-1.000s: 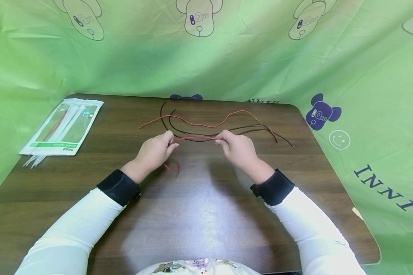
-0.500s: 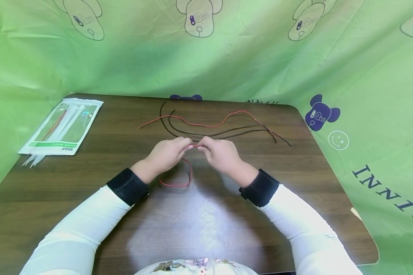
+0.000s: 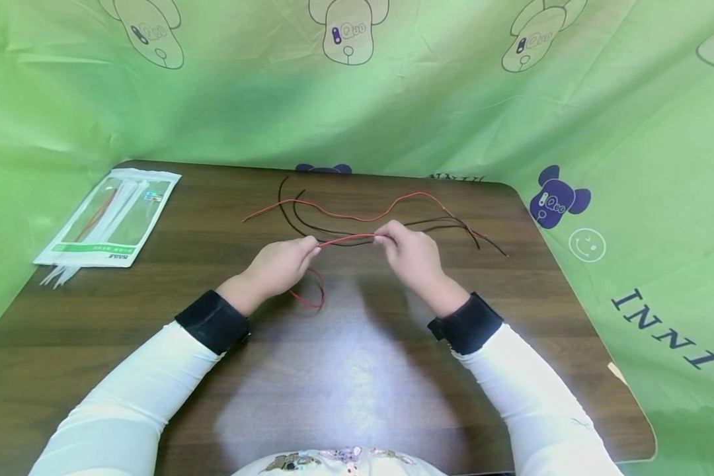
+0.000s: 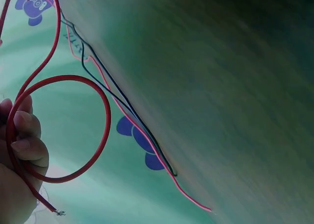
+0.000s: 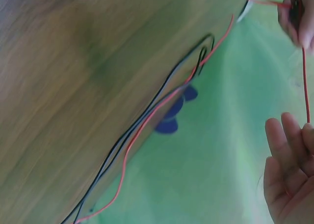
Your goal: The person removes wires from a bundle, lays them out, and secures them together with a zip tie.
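Note:
In the head view my left hand point(image 3: 276, 268) grips a red wire point(image 3: 348, 238) over the middle of the table. My right hand point(image 3: 413, 256) pinches the same wire farther right, with a short stretch spanning the two hands. Below the left hand hangs a loop of it. The left wrist view shows the red loop point(image 4: 108, 118) coiled at the curled fingers point(image 4: 30, 148), and one end of the wire bares frayed strands. Seen from the right wrist, the right thumb and fingertip hold the wire point(image 5: 305, 87) while the other fingers point(image 5: 279, 145) spread loosely.
Behind the hands, two black wires point(image 3: 434, 229) and another red wire point(image 3: 351, 217) lie across the brown table point(image 3: 357, 370). A plastic bag of white cable ties point(image 3: 110, 218) rests at the left edge. A green printed cloth point(image 3: 244, 99) hangs around the back and sides.
Half a second ago the hands came together at the middle, lower down. Now they are apart again, the right hand farther right and higher, with more red wire showing between them.

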The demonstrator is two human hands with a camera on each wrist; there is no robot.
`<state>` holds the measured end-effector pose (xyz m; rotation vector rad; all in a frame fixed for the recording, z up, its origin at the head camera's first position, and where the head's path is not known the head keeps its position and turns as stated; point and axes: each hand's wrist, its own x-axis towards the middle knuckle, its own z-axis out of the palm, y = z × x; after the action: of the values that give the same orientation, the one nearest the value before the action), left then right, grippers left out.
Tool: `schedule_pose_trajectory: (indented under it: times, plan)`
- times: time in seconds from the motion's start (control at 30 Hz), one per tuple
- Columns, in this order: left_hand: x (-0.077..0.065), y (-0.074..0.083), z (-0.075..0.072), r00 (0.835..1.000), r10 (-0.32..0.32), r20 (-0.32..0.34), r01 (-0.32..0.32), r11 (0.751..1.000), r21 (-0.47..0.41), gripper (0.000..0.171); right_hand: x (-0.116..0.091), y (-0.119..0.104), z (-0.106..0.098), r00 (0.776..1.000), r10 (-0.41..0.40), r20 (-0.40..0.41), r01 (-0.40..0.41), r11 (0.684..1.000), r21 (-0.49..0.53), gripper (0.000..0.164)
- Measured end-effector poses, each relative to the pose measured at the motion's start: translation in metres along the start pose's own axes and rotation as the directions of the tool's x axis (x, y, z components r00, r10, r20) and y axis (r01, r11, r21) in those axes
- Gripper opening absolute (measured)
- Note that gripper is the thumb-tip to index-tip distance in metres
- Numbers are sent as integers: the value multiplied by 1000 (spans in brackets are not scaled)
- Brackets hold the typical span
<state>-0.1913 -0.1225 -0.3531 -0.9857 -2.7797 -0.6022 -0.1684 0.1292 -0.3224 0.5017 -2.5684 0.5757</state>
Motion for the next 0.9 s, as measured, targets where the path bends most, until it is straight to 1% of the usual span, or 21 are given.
schedule_pose_trajectory:
  times: [0.1,0.2,0.33,0.47,0.6,0.7,0.77,0.9]
  plan:
    - [-1,-3,-1,1000,-27,10,27,1000,11,23,0,11,-7,998,56,-14,-56,998,10,8]
    - [-3,-6,-2,999,-47,15,47,999,19,24,0,21,-16,992,124,-28,-123,992,21,8]
    - [-3,-8,-2,998,-61,3,61,998,32,23,-1,30,-24,981,190,-29,-189,981,28,8]
    - [-3,-11,-1,997,-73,-26,75,996,42,19,-1,37,-28,978,205,-33,-204,979,20,9]
    - [-6,-18,-1,993,-99,-61,103,992,68,20,0,45,-34,973,215,-78,-214,977,25,10]
    - [-10,-23,-4,989,-115,-96,123,989,84,22,1,55,-39,965,243,-102,-241,970,31,10]
    - [-11,-26,-5,986,-116,-118,127,987,95,22,0,62,-42,959,265,-103,-263,964,30,10]
    - [-12,-27,-6,983,-98,-154,117,986,122,26,-1,73,-43,951,297,-83,-296,955,26,12]
